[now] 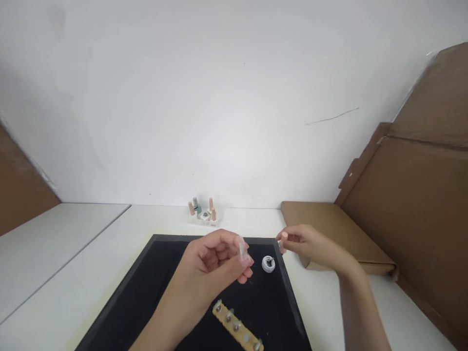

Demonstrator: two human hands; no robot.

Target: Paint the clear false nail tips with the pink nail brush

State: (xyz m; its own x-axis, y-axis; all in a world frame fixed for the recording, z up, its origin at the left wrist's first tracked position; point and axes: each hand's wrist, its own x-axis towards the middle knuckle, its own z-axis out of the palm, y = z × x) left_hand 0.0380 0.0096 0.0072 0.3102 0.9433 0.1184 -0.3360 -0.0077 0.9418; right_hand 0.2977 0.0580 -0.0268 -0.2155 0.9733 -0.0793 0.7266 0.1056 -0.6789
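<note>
Near the middle, my left hand (219, 261) pinches a small translucent piece like a false nail tip (242, 247) between thumb and fingertips. My right hand (305, 243), by the mat's far right corner, is closed on a small nail polish bottle (283, 239) with a peach cap; the fingers partly hide its body. Just left of and below that hand, a small round white pot (268, 264) with a dark pattern on top sits on the black mat (256, 287). Below my left hand lies a yellow strip (237, 329) bearing several shiny studs and clear pieces.
A clear tray (199, 221) of several small bottles with peach and grey caps stands against the white wall. On the right, a flat cardboard box (321, 219) lies on the white table (325, 297), beside a tall cardboard panel (420, 195). More cardboard (22, 180) rises at left.
</note>
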